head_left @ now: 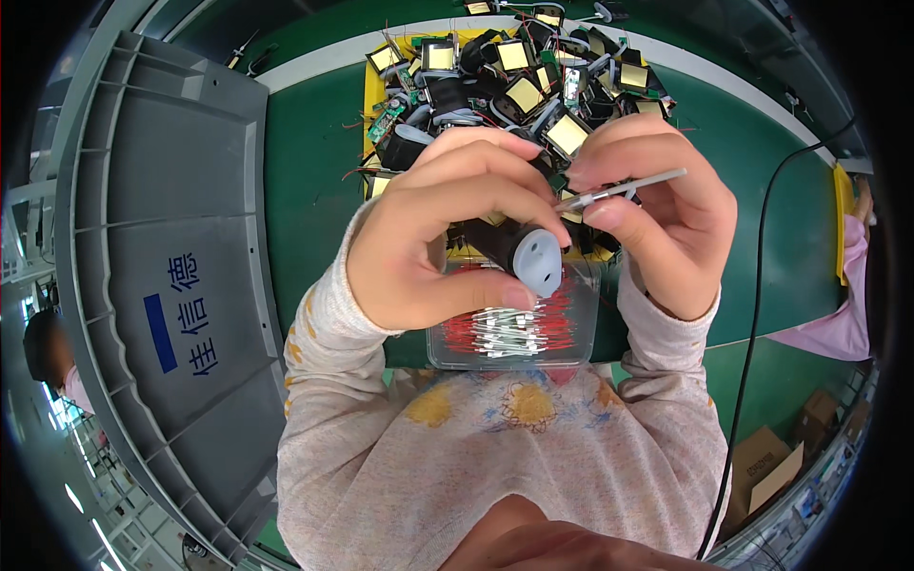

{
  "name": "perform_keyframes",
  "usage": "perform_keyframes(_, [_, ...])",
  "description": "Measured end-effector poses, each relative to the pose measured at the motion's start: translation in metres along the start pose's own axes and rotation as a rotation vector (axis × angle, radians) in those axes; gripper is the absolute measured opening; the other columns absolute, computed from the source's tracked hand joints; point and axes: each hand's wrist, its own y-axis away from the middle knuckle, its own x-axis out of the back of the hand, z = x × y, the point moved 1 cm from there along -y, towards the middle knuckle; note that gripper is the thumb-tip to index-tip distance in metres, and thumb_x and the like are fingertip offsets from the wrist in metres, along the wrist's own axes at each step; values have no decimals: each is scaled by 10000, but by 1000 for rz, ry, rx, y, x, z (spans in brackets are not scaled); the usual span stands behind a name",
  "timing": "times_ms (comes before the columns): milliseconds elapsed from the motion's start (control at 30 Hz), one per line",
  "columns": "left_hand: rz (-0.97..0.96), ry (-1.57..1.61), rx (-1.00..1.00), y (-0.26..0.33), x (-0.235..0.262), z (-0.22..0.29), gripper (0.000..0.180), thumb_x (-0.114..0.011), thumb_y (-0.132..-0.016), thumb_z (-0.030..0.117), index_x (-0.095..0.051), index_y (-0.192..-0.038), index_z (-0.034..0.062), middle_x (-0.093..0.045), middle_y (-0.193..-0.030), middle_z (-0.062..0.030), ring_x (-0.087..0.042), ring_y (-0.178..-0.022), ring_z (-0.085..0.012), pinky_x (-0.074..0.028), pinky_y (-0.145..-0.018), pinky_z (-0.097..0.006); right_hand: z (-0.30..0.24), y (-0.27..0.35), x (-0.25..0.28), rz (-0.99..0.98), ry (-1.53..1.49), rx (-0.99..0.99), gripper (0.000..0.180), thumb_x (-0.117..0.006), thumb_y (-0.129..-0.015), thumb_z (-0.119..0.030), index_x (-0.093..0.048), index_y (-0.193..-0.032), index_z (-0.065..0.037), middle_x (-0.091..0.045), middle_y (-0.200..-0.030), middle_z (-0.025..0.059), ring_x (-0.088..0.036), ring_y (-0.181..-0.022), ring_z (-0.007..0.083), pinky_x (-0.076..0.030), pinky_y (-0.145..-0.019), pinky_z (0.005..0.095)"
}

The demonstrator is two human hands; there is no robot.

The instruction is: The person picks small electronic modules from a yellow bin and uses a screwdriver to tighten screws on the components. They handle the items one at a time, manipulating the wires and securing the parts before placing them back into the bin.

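My left hand (428,238) is closed around a black cylindrical part with a pale grey round end cap (538,263), small dark holes showing in its face. Between the thumb and fingers of my right hand (657,205) is a slim metallic rod-like tool (647,183), which may be tweezers. Its left end meets the fingertips of my left hand, just above the grey cap, and what it touches there is hidden. Below both hands stands a clear plastic tray (447,360) with many short red leads (557,328) with white ends.
Beyond my hands, a yellow tray (376,95) is heaped with black housings, yellow pads, green circuit boards and thin wires. A large grey crate (171,238) stands at the left. On the right runs a black cable (762,247); a cardboard box (762,471) sits lower down. People are partly visible at both sides.
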Motion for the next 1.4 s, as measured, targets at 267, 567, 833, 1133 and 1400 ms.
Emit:
perform_keyframes(267, [-11, 71, 0, 4, -4, -1, 429, -765, -515, 326, -662, -789, 11, -587, -776, -78, -481, -918, -260, -322, -850, -377, -13, 3, -3, 90, -272, -317, 145, -610, -712, -30, -526, -810, 35, -536, -786, 120, -522, -711, 186, -419, -656, 274])
perform_keyframes(567, [-50, 168, -4, 4, 4, -4, 351, -739, -546, 169, -648, -859, 40, -609, -947, -69, -505, -944, -253, -348, -867, -349, -16, 9, 18, 332, -119, 11, 158, -568, -798, -103, -482, -882, -1, -490, -752, 106, -466, -718, 203, -378, -619, 279])
perform_keyframes(833, [111, 107, -32, 3, -3, 3, 358, -763, -541, 243, -660, -834, 65, -552, -1090, -108, -452, -1044, -259, -316, -913, -382, -18, 5, 14, 154, 227, 268, 155, -617, -658, 37, -526, -783, 35, -561, -745, 160, -553, -683, 267, -451, -603, 331])
perform_keyframes(1133, [70, 138, 22, 7, -10, 1, 451, -786, -507, 338, -655, -779, 2, -552, -899, -102, -440, -999, -268, -322, -875, -391, -3, 1, -1, 45, 88, 260, 102, -620, -670, 9, -543, -734, 25, -566, -725, 149, -559, -647, 255, -456, -589, 328])
perform_keyframes(1400, [144, 244, -46, 4, -11, 0, 349, -748, -582, 149, -634, -888, 26, -582, -930, -81, -508, -934, -224, -360, -860, -337, -10, 8, 8, 345, -101, 159, 105, -544, -804, -51, -495, -887, -10, -520, -782, 118, -505, -749, 236, -436, -657, 330])
